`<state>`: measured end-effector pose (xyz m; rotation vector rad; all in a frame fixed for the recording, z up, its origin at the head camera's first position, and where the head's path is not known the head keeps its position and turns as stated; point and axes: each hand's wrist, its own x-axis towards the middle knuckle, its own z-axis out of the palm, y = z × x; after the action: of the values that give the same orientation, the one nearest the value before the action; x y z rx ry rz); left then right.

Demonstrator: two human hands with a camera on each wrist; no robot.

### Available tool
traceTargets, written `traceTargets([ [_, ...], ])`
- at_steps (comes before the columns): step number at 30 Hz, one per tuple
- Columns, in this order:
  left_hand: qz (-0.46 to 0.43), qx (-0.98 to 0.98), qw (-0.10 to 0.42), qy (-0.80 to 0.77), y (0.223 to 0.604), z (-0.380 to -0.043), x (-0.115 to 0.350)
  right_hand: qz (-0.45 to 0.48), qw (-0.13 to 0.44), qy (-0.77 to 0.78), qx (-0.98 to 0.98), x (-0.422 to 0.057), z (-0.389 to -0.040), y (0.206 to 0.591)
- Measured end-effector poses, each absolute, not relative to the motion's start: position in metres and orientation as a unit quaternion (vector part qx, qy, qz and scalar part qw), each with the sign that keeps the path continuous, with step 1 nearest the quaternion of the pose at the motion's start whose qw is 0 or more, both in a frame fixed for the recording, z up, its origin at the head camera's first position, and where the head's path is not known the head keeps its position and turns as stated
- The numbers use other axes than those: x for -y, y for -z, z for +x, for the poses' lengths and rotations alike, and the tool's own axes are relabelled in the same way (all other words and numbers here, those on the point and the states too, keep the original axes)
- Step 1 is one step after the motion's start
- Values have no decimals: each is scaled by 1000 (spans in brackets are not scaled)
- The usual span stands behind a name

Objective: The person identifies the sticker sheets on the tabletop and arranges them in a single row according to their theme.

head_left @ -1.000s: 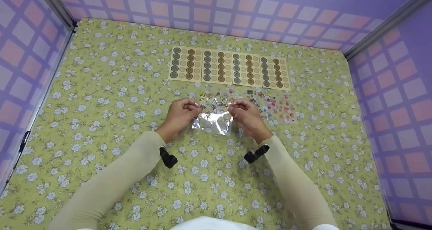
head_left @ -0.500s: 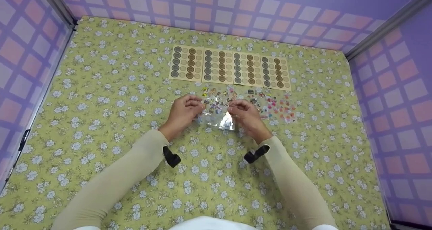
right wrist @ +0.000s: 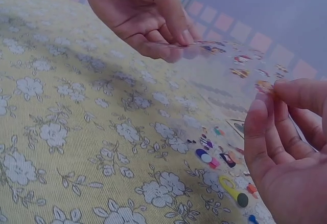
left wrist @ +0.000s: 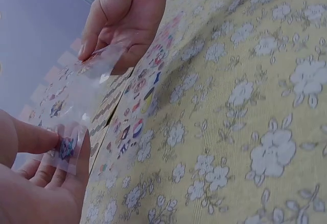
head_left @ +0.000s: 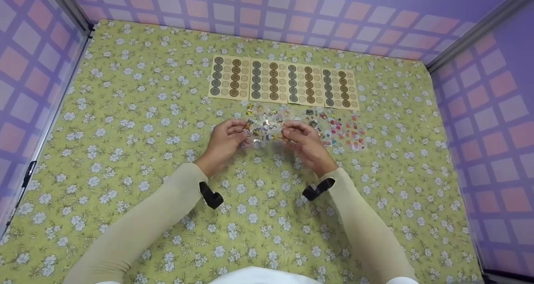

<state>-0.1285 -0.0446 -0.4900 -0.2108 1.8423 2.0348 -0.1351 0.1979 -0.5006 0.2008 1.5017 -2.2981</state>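
Observation:
A clear plastic sticker sheet (head_left: pixel 266 130) with small colourful pictures is stretched between my two hands. My left hand (head_left: pixel 224 141) pinches its left edge between thumb and fingers, while my right hand (head_left: pixel 308 144) pinches the right edge. The left wrist view shows the sheet (left wrist: pixel 56 104) raised off the cloth and tilted, with the left thumb (left wrist: pixel 38 138) pressed on a blue-and-pink sticker. From the right wrist, the sheet (right wrist: pixel 240 65) appears almost edge-on, above other clear sticker sheets (right wrist: pixel 219 157) lying on the cloth.
Beyond the hands lie several cream sheets of printed round circles (head_left: pixel 269 81) in a row. More clear sticker sheets (head_left: pixel 349 134) lie to the right of the hands. A yellow floral cloth (head_left: pixel 258 225) covers the table, bordered by checkered purple walls (head_left: pixel 292 8).
Held in both hands, the sticker sheet has tilted, so its near part looks shorter and the bright glare has shrunk. My left hand has shifted slightly; my right hand stays nearly in place.

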Motion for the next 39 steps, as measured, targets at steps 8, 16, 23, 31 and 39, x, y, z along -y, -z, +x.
traceTargets([
  [8,-78,-780,131,-607,495,-141,69,81,186,810,-551,-200,-138,501],
  [16,-118,-790,121,-589,504,-154,89,88,186,794,-573,-203,-138,501],
  [23,-131,-816,117,-550,511,-158,96,98,185,798,-565,-206,-135,501],
  [31,-112,-855,100,-497,506,-151,89,116,169,802,-562,-210,-136,500],
  [39,-80,-872,99,-472,500,-145,84,86,144,751,-638,-208,-135,495],
])
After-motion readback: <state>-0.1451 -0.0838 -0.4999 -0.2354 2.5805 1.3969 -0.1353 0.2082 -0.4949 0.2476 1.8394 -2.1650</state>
